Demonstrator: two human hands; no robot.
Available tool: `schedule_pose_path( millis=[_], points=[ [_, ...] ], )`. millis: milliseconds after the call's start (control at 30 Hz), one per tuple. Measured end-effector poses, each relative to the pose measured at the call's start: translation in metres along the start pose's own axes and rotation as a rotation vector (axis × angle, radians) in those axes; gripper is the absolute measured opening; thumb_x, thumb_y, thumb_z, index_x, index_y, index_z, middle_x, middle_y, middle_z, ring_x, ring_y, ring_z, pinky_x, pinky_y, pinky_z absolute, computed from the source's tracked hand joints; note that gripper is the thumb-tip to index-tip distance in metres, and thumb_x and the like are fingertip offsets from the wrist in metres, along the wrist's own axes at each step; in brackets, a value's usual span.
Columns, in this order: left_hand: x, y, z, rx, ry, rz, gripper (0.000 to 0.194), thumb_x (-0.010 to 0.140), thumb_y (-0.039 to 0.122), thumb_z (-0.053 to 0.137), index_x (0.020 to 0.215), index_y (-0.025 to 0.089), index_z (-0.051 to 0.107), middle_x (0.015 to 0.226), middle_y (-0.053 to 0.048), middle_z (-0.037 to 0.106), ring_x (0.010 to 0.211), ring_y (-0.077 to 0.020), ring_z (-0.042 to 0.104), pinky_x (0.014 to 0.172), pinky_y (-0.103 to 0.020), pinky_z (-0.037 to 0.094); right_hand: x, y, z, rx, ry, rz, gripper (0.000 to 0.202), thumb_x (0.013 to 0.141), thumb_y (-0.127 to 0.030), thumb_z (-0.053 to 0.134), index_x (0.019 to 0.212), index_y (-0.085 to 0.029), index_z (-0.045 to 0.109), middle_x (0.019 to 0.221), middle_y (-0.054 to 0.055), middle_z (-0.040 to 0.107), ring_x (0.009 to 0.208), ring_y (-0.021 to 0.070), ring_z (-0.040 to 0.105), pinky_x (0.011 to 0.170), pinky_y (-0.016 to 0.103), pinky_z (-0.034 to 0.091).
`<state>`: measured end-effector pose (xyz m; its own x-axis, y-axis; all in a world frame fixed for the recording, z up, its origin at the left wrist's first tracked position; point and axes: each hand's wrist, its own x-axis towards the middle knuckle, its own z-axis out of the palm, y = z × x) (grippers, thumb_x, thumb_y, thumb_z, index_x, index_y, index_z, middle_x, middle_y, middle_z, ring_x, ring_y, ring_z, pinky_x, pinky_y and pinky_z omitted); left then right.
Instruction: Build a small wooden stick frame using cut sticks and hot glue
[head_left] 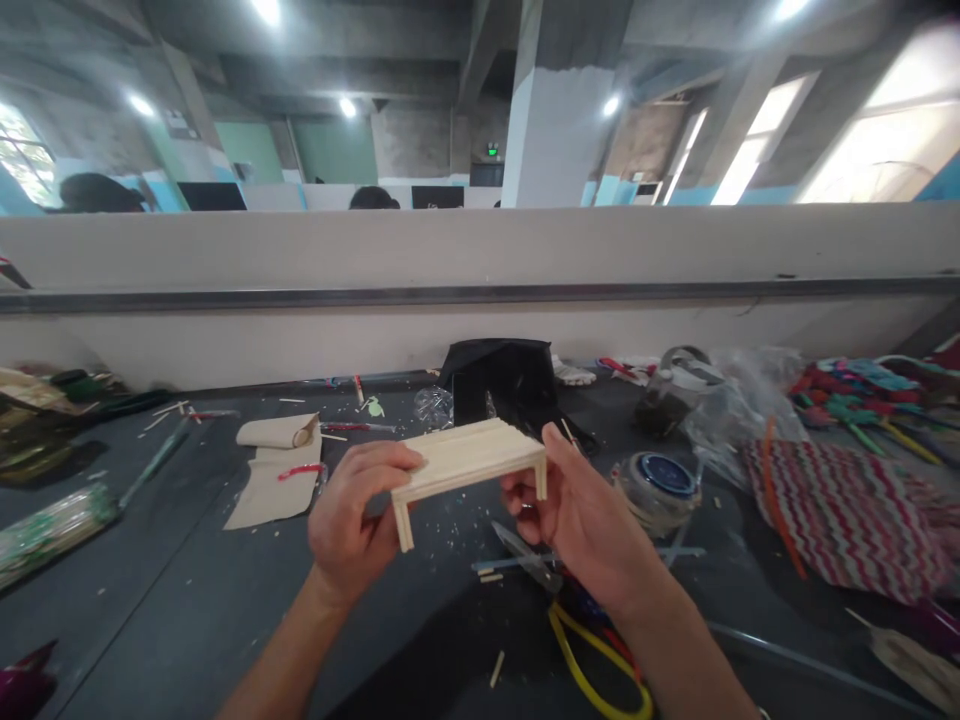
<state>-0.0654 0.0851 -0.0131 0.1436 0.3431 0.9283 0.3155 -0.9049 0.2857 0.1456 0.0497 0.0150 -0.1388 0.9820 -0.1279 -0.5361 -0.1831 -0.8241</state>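
A small pale wooden bench-like piece (471,456), made of thin sticks with short legs, is held up over the dark table. My left hand (360,515) grips its left end, the thumb below and the fingers on top. At the right end my right hand (581,510) holds it near a leg, with the fingers curled underneath. Below my right hand lie scissors (596,655) with yellow handles, their blades partly open.
A beige cloth roll (277,470) lies at left. Behind the piece sits a black bag (499,375). To the right are a jar with a blue lid (666,474), clear plastic and a zigzag-striped knitted cloth (847,515). Stick scraps dot the dark table (187,610).
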Motion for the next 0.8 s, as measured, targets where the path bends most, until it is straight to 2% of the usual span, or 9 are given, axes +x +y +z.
schedule_pose_path(
  millis=[133,200,267,333,433,500,600,667,800],
  points=[
    [0.004,-0.001,-0.002,0.138,-0.057,0.14,0.027,0.075,0.005,0.065,0.097,0.019,0.059,0.098,-0.006,0.069,0.095,-0.02,0.063,0.083,-0.036,0.052,-0.001,0.0,-0.002,0.098,0.031,0.002,0.028,0.075,-0.043,0.073,0.075,-0.016,0.068,0.061,0.0,0.06,0.053,0.0104,0.053,0.044,0.02,0.043],
    [0.003,-0.008,-0.001,0.249,-0.026,0.102,0.033,0.074,0.007,0.066,0.104,0.02,0.06,0.104,-0.007,0.068,0.1,-0.021,0.061,0.087,-0.037,0.05,-0.001,0.001,-0.002,0.154,0.033,-0.046,0.021,0.073,-0.035,0.074,0.078,-0.015,0.07,0.064,0.0,0.062,0.056,0.0102,0.053,0.049,0.02,0.046],
    [0.002,-0.016,0.002,0.305,0.019,-0.08,0.036,0.074,0.01,0.067,0.108,0.021,0.062,0.108,-0.008,0.067,0.103,-0.0221,0.06,0.091,-0.039,0.048,-0.001,0.001,-0.002,0.183,0.039,-0.142,0.016,0.073,-0.03,0.073,0.08,-0.016,0.071,0.07,0.0,0.064,0.061,0.0107,0.054,0.055,0.022,0.048],
    [0.001,-0.022,0.004,0.195,0.061,-0.404,0.03,0.075,0.016,0.067,0.104,0.021,0.065,0.103,-0.007,0.068,0.099,-0.0219,0.062,0.089,-0.038,0.048,0.0,0.002,-0.002,0.184,0.047,-0.224,0.012,0.074,-0.028,0.072,0.08,-0.017,0.072,0.079,0.001,0.067,0.066,0.0117,0.055,0.06,0.023,0.049],
    [0.003,-0.021,0.006,-0.3,0.106,-0.937,0.02,0.074,0.027,0.068,0.092,0.019,0.068,0.089,-0.005,0.071,0.085,-0.0205,0.065,0.079,-0.033,0.051,0.005,0.006,-0.004,0.128,0.013,-0.282,0.01,0.075,-0.027,0.069,0.083,-0.021,0.072,0.088,0.001,0.069,0.075,0.0144,0.058,0.066,0.025,0.049],
    [0.006,-0.015,0.007,-0.668,0.082,-1.156,0.023,0.076,0.037,0.067,0.086,0.017,0.071,0.084,-0.007,0.072,0.08,-0.0212,0.067,0.071,-0.031,0.052,0.008,0.01,-0.007,0.045,-0.02,-0.282,0.014,0.077,-0.029,0.065,0.087,-0.022,0.071,0.094,0.003,0.071,0.083,0.0179,0.06,0.069,0.028,0.049],
    [0.01,-0.003,0.008,-0.954,-0.054,-1.3,0.036,0.08,0.049,0.063,0.086,0.015,0.074,0.082,-0.011,0.074,0.066,-0.0194,0.066,0.054,-0.027,0.049,0.013,0.017,-0.011,-0.057,-0.033,-0.257,0.019,0.077,-0.031,0.06,0.09,-0.021,0.07,0.101,0.005,0.071,0.092,0.0227,0.062,0.072,0.031,0.049],
    [0.01,0.002,0.01,-0.977,-0.122,-1.348,0.032,0.079,0.043,0.068,0.09,0.014,0.075,0.085,-0.012,0.075,0.058,-0.0159,0.064,0.046,-0.024,0.043,0.016,0.023,-0.014,-0.075,-0.049,-0.247,0.021,0.077,-0.031,0.058,0.092,-0.021,0.07,0.1,0.005,0.072,0.092,0.0232,0.064,0.073,0.032,0.049],
    [0.006,0.001,0.016,-0.964,-0.083,-1.375,0.026,0.073,0.026,0.076,0.097,0.015,0.075,0.094,-0.009,0.076,0.068,-0.0155,0.068,0.056,-0.022,0.048,0.02,0.032,-0.02,-0.12,-0.062,-0.265,0.024,0.08,-0.03,0.057,0.098,-0.022,0.071,0.095,0.005,0.073,0.088,0.0228,0.065,0.074,0.033,0.049]
  ],
)
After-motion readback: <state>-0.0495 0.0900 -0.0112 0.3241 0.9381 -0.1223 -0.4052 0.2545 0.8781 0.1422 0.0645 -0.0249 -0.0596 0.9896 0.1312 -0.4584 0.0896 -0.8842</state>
